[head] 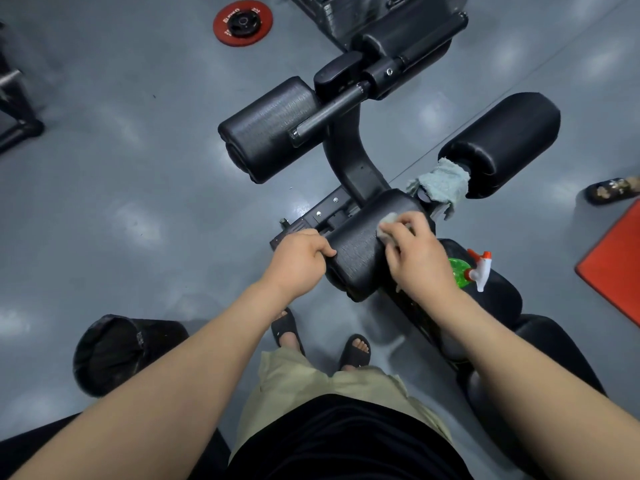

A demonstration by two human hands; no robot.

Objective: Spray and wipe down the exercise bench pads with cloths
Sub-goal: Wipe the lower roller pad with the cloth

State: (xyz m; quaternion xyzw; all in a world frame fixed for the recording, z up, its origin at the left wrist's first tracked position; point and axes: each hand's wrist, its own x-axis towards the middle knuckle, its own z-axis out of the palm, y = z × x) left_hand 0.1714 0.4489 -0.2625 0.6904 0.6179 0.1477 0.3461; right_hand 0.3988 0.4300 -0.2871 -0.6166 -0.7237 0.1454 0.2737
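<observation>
A black roller pad (360, 244) of the exercise bench lies just in front of me. My left hand (299, 256) grips its left end, thumb on top. My right hand (415, 254) holds a small pale cloth (389, 220) and presses it onto the pad's top right. A second light-blue cloth (441, 183) hangs over the bar between this pad and the right roller pad (502, 140). A green spray bottle (467, 270) with a white and orange trigger lies on the bench seat pad (502, 296), right of my right hand. Another roller pad (266, 133) sits far left.
A black bin (121, 351) with a liner stands on the grey floor at lower left. A red weight plate (242, 22) lies at the top. A red mat (616, 265) and someone's sandalled foot (613, 190) are at the right edge. My feet in black slides stand beside the bench.
</observation>
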